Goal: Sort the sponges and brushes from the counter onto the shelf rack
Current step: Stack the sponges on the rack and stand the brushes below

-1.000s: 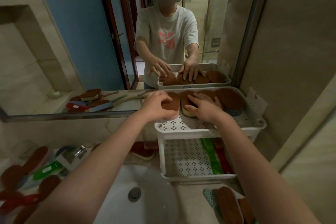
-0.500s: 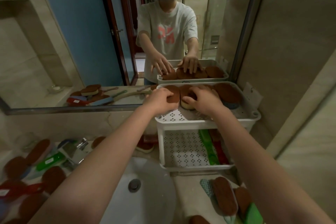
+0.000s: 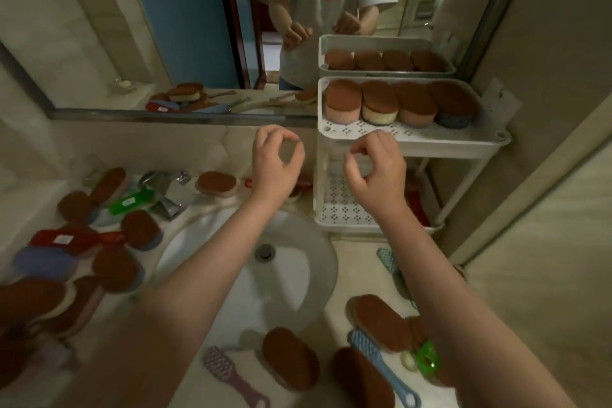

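A white two-tier shelf rack (image 3: 417, 143) stands at the back right of the counter. Several brown-topped sponges (image 3: 380, 102) sit in a row on its top tier. Red brushes (image 3: 419, 207) lie on the lower tier, partly hidden by my right arm. My left hand (image 3: 276, 164) and my right hand (image 3: 376, 170) hover just in front of the rack, fingers loosely curled, holding nothing. More sponges (image 3: 114, 268) and a red brush (image 3: 77, 238) lie on the counter at the left. Near the front edge are a sponge (image 3: 291, 358), a pink brush (image 3: 228, 374) and a blue brush (image 3: 381, 363).
A white sink (image 3: 284, 278) lies between my forearms, with a chrome faucet (image 3: 167, 190) behind it and one sponge (image 3: 217, 183) beside that. A mirror (image 3: 172, 30) covers the back wall. A tiled wall (image 3: 546, 109) closes in right of the rack.
Both hands have let go of the sponges on the top tier and drawn back toward me. The view has tilted down, showing more of the counter.
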